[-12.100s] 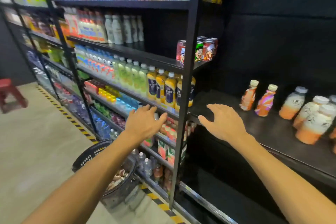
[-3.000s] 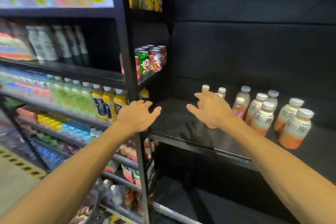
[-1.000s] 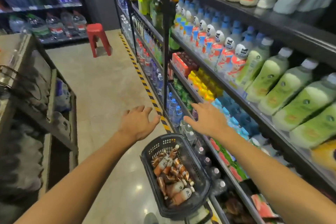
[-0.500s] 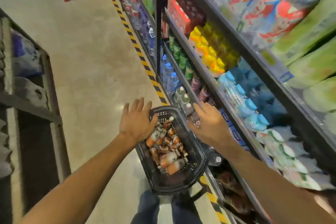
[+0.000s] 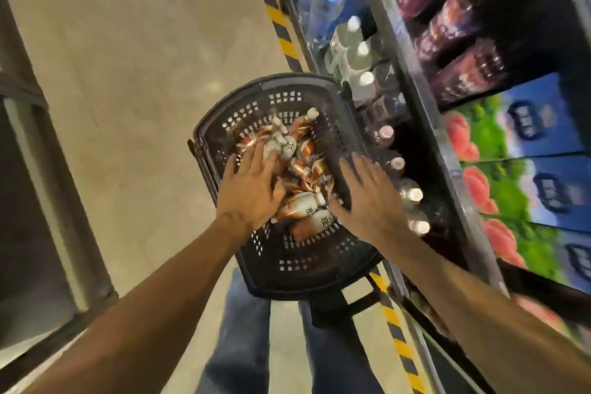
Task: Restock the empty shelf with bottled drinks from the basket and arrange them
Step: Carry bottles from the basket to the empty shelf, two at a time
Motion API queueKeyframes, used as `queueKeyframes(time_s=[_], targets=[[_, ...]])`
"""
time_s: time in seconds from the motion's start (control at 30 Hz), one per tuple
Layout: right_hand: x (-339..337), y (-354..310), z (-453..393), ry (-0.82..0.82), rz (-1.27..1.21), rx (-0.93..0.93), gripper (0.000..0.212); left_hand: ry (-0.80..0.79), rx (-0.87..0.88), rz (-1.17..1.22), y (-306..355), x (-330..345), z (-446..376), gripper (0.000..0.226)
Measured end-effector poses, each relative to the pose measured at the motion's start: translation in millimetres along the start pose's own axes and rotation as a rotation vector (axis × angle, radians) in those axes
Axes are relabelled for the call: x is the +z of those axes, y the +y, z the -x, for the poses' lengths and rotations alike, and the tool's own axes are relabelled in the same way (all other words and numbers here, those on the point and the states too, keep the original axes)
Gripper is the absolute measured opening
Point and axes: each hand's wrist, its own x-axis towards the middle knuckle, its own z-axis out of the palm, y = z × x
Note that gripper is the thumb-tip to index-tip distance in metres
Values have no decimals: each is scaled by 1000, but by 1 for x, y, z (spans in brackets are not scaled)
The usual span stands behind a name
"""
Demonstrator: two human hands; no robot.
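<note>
A black perforated basket (image 5: 289, 257) stands on the floor below me, with several orange-and-white drink bottles (image 5: 303, 205) lying in a heap inside. My left hand (image 5: 252, 189) hovers flat over the left side of the heap, fingers straight and spread, holding nothing. My right hand (image 5: 364, 193) is over the basket's right wall, fingers straight, also holding nothing. Whether either hand touches a bottle cannot be told. The empty shelf is out of view.
Stocked shelves (image 5: 454, 99) run along the right, with clear bottles (image 5: 361, 77) on the lowest level close to the basket. A yellow-black stripe (image 5: 275, 13) marks the floor edge. A grey rack (image 5: 48, 169) stands at left. My legs (image 5: 243, 345) are below the basket.
I have turned from the shelf to the basket and bent down. Both hands dropped lower over the basket, the left one now above the bottles.
</note>
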Motion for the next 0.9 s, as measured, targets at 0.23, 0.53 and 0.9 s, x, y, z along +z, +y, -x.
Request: queueKeyframes(time_s=[0.23, 0.53, 0.9], targets=[[157, 18, -27, -234, -64, 22, 86, -131, 13, 76, 23, 147, -51, 71], [276, 42, -53, -560, 29, 27, 96, -283, 131, 120, 27, 261, -96, 77], [302, 49, -85, -624, 183, -24, 72, -375, 120, 218, 28, 300, -119, 87]])
